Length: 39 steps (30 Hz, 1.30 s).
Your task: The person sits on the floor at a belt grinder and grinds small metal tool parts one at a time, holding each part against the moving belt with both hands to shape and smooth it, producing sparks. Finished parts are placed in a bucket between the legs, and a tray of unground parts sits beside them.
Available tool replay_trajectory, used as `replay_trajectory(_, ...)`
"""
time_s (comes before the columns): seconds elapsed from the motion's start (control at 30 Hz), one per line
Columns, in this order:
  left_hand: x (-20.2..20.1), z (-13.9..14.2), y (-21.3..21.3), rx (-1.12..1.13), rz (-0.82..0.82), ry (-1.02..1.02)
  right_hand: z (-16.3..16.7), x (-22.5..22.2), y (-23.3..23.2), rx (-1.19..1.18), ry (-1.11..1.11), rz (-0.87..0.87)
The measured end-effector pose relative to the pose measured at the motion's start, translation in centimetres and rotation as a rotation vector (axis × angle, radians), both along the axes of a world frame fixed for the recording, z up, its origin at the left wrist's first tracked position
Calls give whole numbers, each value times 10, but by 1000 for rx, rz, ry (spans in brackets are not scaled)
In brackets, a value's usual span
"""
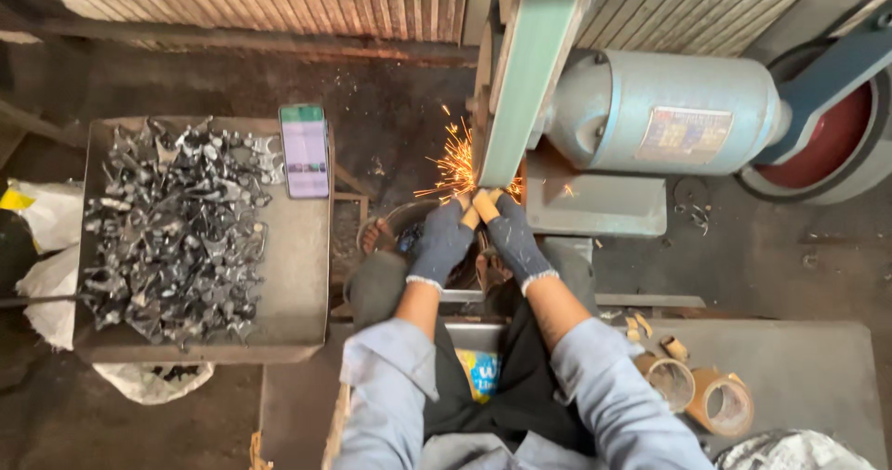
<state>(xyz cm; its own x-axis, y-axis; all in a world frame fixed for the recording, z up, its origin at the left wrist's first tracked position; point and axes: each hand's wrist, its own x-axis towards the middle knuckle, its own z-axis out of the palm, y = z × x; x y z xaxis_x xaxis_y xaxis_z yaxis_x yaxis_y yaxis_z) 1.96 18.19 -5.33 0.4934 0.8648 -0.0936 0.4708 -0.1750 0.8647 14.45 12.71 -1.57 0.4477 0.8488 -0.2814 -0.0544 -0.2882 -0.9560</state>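
My left hand (444,238) and my right hand (513,233), both in dark knit gloves with yellowish fingertips, are pressed together at the lower end of a green grinding belt (530,71). They pinch a small metal piece against the belt; the piece is hidden by my fingers. Orange sparks (455,165) spray to the left from the contact point. A grey motor housing (664,112) sits to the right of the belt.
A metal tray (302,275) on my left carries a heap of several dark metal parts (172,233) and a phone (304,150). White sacks (46,247) lie beyond it. Two tape rolls (697,391) rest on the grey surface at right. A red wheel (827,140) is far right.
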Motion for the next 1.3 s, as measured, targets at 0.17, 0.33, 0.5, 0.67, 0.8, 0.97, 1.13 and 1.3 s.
replay_trajectory(0.17,26,-10,-9,-187,60,17,-14,16,-9,-154,-132,-50)
replay_trajectory(0.33,20,6,-19,-56,79,-32,-26,9,-11,-13,205,-149)
replay_trajectory(0.5,11,25,-7,92,142,41,-22,-24,2,183,1119,-505)
replay_trajectory(0.67,10,19,-16,-258,82,-599,6,-11,-30,224,714,-190)
replay_trajectory(0.8,21,13,-41,-685,243,-839,11,4,-37,217,358,-98)
replay_trajectory(0.97,23,4,-21,-385,208,-524,-5,8,-11,75,462,-72)
replay_trajectory(1.13,24,-14,-4,-271,355,-335,-16,3,-2,30,419,-78)
replay_trajectory(1.3,48,-13,-20,-165,161,-51,-15,15,-20,50,585,-195)
